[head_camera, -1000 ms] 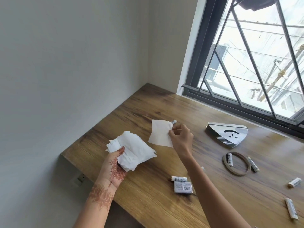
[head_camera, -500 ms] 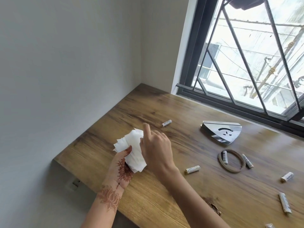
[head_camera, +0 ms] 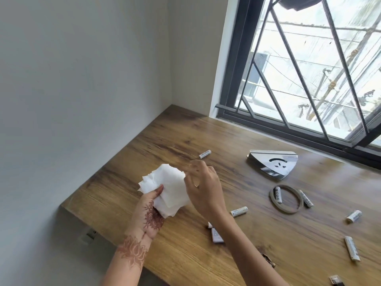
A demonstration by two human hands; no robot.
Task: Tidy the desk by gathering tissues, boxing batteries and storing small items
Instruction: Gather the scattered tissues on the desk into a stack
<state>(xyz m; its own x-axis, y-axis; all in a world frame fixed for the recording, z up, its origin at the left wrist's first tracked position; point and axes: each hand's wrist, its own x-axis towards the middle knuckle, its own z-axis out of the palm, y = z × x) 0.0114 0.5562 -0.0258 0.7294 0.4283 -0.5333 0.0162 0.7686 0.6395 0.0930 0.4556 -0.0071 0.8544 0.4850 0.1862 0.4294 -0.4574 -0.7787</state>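
A barred window (head_camera: 309,69) fills the far right, and below it the wooden desk (head_camera: 268,234) runs from the far left corner to the near right. On the desk near the window lies a shiny triangular metal holder (head_camera: 272,164). Above the desk's near left part, a stack of white tissues (head_camera: 167,188) is held up in the left hand (head_camera: 150,211), thumb pressed on the front sheet and fingers behind. The right hand (head_camera: 204,190) is at the stack's right edge; its fingertips are blurred, so I cannot tell whether they pinch the tissues or only touch them. Nearer than the holder lies a thin ring (head_camera: 287,199), with one battery (head_camera: 278,195) inside it and a second battery (head_camera: 305,198) touching its right rim. A small box (head_camera: 216,236) lies partly hidden under the right forearm. Other batteries are scattered: a far battery (head_camera: 205,154) beyond the hands, a middle battery (head_camera: 239,211) beside the right wrist, and two right batteries (head_camera: 353,216) well apart toward the desk's right.
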